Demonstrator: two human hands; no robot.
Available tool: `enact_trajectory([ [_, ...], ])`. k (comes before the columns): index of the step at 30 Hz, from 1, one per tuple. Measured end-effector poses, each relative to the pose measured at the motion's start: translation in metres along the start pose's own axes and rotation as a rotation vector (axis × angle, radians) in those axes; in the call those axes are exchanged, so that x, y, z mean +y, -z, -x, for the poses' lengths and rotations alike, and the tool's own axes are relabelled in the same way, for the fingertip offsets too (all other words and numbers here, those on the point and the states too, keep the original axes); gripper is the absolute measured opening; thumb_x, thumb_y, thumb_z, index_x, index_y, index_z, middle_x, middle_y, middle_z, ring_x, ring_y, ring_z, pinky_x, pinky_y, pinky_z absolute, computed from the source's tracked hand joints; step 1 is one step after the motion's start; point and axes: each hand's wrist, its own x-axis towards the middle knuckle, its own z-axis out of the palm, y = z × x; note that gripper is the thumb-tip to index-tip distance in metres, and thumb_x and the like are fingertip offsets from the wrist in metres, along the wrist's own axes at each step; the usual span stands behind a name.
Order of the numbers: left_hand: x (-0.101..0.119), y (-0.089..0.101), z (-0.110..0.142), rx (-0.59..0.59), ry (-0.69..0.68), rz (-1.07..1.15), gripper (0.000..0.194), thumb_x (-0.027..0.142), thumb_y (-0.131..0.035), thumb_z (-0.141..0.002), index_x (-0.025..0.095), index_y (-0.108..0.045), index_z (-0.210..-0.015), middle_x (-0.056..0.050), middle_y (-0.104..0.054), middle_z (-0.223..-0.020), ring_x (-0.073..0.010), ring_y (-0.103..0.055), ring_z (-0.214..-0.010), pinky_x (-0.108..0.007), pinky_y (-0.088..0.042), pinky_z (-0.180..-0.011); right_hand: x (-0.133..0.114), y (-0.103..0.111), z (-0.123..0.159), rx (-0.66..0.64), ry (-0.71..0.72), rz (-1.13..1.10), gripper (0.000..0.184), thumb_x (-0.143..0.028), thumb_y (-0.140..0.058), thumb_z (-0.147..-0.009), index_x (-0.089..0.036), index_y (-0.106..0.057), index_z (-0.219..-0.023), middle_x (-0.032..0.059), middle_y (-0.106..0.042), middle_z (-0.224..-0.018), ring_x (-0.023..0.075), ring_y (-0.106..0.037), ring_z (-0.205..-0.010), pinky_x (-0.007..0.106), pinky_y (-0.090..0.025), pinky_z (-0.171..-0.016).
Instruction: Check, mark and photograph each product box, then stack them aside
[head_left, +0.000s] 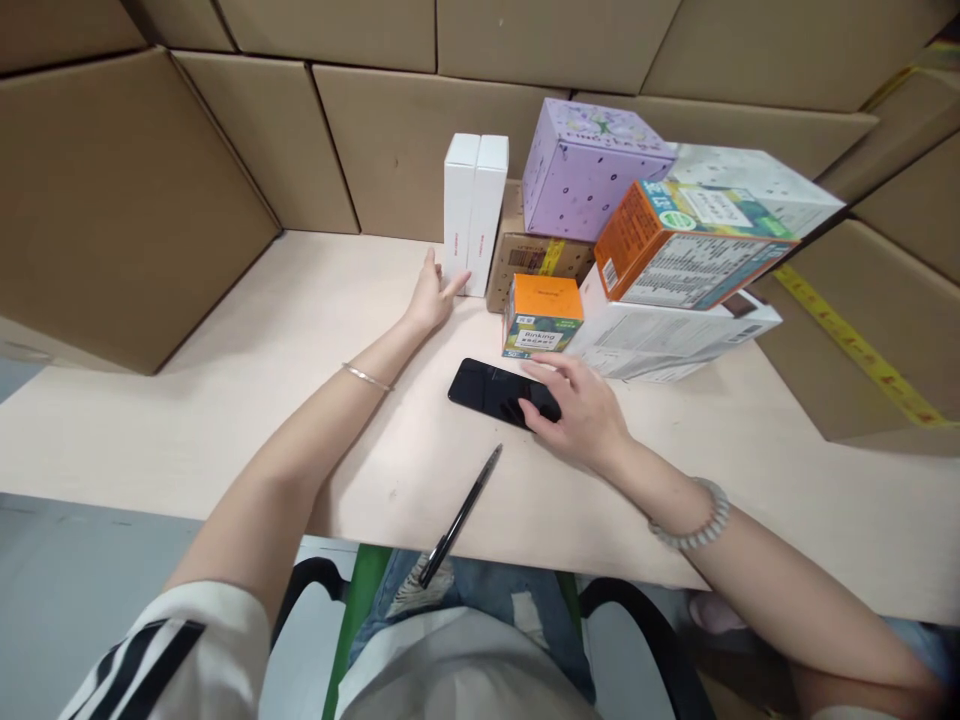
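Note:
My left hand [433,296] reaches forward to the foot of two tall white boxes [475,210] standing upright side by side; its fingers are stretched out and touch the left box's base. My right hand [581,405] lies with fingers spread on the right end of a black phone [495,391] that rests flat on the pale table [247,380]. A small orange-topped box [541,313] stands just beyond the phone.
A purple box [585,170] sits on a brown carton [534,258]. An orange and white box [690,245] leans on a flat white box [667,335]. A black pen [461,513] overhangs the table's near edge. Large cardboard cartons [127,200] wall in the table.

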Motion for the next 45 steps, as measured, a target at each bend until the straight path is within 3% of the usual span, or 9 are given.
enact_trajectory([
  [3,0.017,0.017,0.044,-0.009,0.061,-0.209,0.106,0.073,-0.062,-0.095,0.011,-0.02,-0.169,-0.032,-0.028,-0.175,-0.0404,-0.037,-0.164,-0.057,-0.029,-0.136,0.0,0.004,-0.002,-0.039,-0.149,0.013,0.063,-0.029,-0.062,-0.1,-0.023,-0.043,-0.16,0.021,-0.06,-0.155,0.0337,-0.075,-0.113,0.048,-0.066,-0.086],
  [6,0.038,0.035,0.092,-0.165,0.027,-0.515,0.099,0.07,-0.046,-0.102,-0.002,-0.025,-0.166,-0.036,-0.036,-0.169,-0.0428,-0.035,-0.164,-0.06,-0.026,-0.137,0.002,0.003,-0.004,-0.093,-0.229,0.036,0.079,-0.03,-0.062,-0.099,-0.02,-0.029,-0.169,0.0239,-0.045,-0.169,0.0387,-0.075,-0.116,0.049,-0.067,-0.081],
  [10,0.055,0.045,0.125,-0.387,-0.066,-0.812,0.079,0.058,-0.038,-0.107,-0.001,-0.041,-0.16,-0.032,-0.035,-0.173,-0.0436,-0.027,-0.167,-0.064,-0.02,-0.137,0.002,0.006,-0.003,-0.038,-0.178,0.08,0.073,-0.03,-0.062,-0.1,-0.02,-0.035,-0.167,0.0227,-0.055,-0.162,0.0356,-0.078,-0.113,0.043,-0.067,-0.075],
  [15,0.057,0.041,0.128,-0.413,-0.062,-0.877,0.08,0.055,-0.035,-0.108,-0.002,-0.035,-0.164,-0.032,-0.029,-0.175,-0.0431,-0.023,-0.169,-0.064,-0.017,-0.138,-0.01,0.014,0.005,-0.18,0.373,-0.035,0.04,-0.039,-0.054,-0.11,-0.023,-0.061,-0.147,0.0068,-0.082,-0.126,0.0159,-0.078,-0.08,0.03,-0.06,-0.064],
  [18,0.058,0.04,0.13,-0.416,-0.056,-0.89,0.079,0.052,-0.034,-0.109,-0.004,-0.032,-0.165,-0.032,-0.026,-0.176,-0.0422,-0.022,-0.169,-0.063,-0.016,-0.138,-0.019,0.015,0.01,-0.316,0.479,-0.028,0.035,-0.042,-0.053,-0.112,-0.023,-0.068,-0.139,0.003,-0.084,-0.121,0.0114,-0.07,-0.067,0.03,-0.053,-0.058],
  [26,0.067,0.036,0.135,-0.412,-0.002,-0.946,0.077,0.047,-0.032,-0.109,-0.005,-0.031,-0.166,-0.03,-0.025,-0.177,-0.0403,-0.022,-0.17,-0.061,-0.016,-0.139,-0.025,0.013,0.009,-0.306,0.478,0.013,0.033,-0.03,-0.052,-0.113,-0.02,-0.075,-0.091,0.0009,-0.076,-0.083,0.0118,-0.06,-0.061,0.032,-0.042,-0.057],
  [33,0.067,0.035,0.135,-0.383,-0.007,-0.913,0.076,0.048,-0.033,-0.108,-0.003,-0.035,-0.165,-0.029,-0.028,-0.176,-0.0406,-0.025,-0.169,-0.064,-0.018,-0.138,-0.021,0.008,0.01,-0.321,0.357,0.09,0.038,-0.034,-0.051,-0.112,-0.018,-0.073,-0.085,0.0033,-0.069,-0.08,0.0134,-0.058,-0.06,0.033,-0.037,-0.056],
  [40,0.069,0.035,0.135,-0.372,0.004,-0.919,0.074,0.047,-0.037,-0.108,-0.001,-0.037,-0.164,-0.028,-0.03,-0.176,-0.0392,-0.026,-0.169,-0.06,-0.019,-0.139,-0.019,-0.001,0.005,-0.245,0.313,0.084,0.035,-0.044,-0.055,-0.11,-0.019,-0.077,-0.099,0.0071,-0.077,-0.092,0.0182,-0.066,-0.073,0.035,-0.047,-0.062],
  [45,0.066,0.034,0.134,-0.341,-0.031,-0.894,0.07,0.047,-0.042,-0.107,0.002,-0.043,-0.161,-0.028,-0.035,-0.174,-0.0405,-0.03,-0.167,-0.061,-0.023,-0.138,-0.017,-0.002,-0.002,-0.24,0.102,0.089,0.039,-0.032,-0.056,-0.105,-0.024,-0.068,-0.141,0.0148,-0.074,-0.136,0.0331,-0.068,-0.128,0.051,-0.055,-0.104],
])
